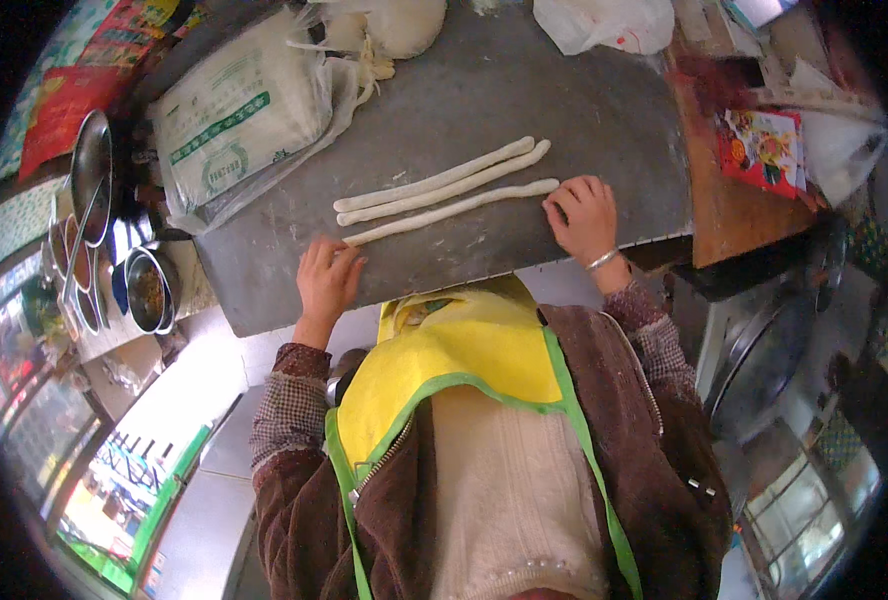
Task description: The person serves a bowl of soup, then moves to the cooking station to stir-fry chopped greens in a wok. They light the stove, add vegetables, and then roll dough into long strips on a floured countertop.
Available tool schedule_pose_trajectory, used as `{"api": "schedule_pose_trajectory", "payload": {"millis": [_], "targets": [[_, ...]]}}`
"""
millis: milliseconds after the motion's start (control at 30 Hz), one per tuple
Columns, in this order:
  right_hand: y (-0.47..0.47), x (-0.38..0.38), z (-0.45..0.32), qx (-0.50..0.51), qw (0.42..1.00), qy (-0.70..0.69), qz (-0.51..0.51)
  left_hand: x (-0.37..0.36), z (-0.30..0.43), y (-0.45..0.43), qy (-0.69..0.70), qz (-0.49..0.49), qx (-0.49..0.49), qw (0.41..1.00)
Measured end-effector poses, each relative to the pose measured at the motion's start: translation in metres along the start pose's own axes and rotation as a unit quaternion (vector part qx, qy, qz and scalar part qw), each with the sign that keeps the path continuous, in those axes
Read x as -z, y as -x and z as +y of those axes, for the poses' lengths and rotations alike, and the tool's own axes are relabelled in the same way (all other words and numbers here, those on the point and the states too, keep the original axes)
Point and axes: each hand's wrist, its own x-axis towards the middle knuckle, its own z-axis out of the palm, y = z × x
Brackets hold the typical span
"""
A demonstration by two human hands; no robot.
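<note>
Three long, thin ropes of pale dough lie side by side on a dark grey worktop. The far rope (435, 177) and the middle rope (448, 187) touch along much of their length. A narrow gap sets the near rope (451, 210) apart from them. At its left end is my left hand (327, 276), with bent fingers covering the tip, so their grip is hidden. My right hand (585, 216), a silver bangle at its wrist, rests by the rope's right end. Its fingers are curled and the thumb is apart, with the rope's tip showing beside the fingertips.
On the worktop (489, 97), a large printed plastic sack (245, 112) lies at the left and white plastic bags (609, 22) stand at the back. Pans and bowls (148, 289) crowd a left side counter. A wooden board (736, 225) adjoins the right, bearing a red printed packet (763, 150).
</note>
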Motion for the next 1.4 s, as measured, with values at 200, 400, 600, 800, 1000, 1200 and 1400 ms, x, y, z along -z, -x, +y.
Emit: {"api": "schedule_pose_trajectory", "payload": {"millis": [200, 400, 600, 800, 1000, 1200, 1400], "targets": [[-0.079, -0.063, -0.078, 0.122, 0.99, -0.061, 0.035, -0.048, 0.032, -0.068, -0.025, 0.096, 0.06, 0.993], [-0.052, -0.085, -0.122, 0.203, 0.968, -0.025, -0.143, -0.069, 0.065, -0.031, -0.097, -0.125, 0.07, 0.985], [-0.002, -0.064, -0.117, 0.225, 0.941, -0.007, -0.252, -0.048, 0.075, -0.004, -0.061, -0.172, 0.068, 0.981], [-0.049, -0.087, -0.061, 0.039, 0.997, 0.061, -0.024, -0.052, 0.017, -0.06, -0.148, -0.023, 0.112, 0.982], [0.034, -0.024, -0.024, 0.02, 0.98, 0.068, -0.185, -0.024, 0.037, 0.01, -0.126, -0.296, 0.146, 0.935], [-0.017, -0.039, 0.034, -0.089, 0.988, 0.114, 0.046, -0.039, -0.033, -0.024, -0.109, 0.018, 0.173, 0.979], [0.069, -0.005, 0.014, -0.098, 0.968, 0.136, -0.189, -0.023, 0.008, 0.053, -0.076, -0.113, 0.044, 0.99]]}}
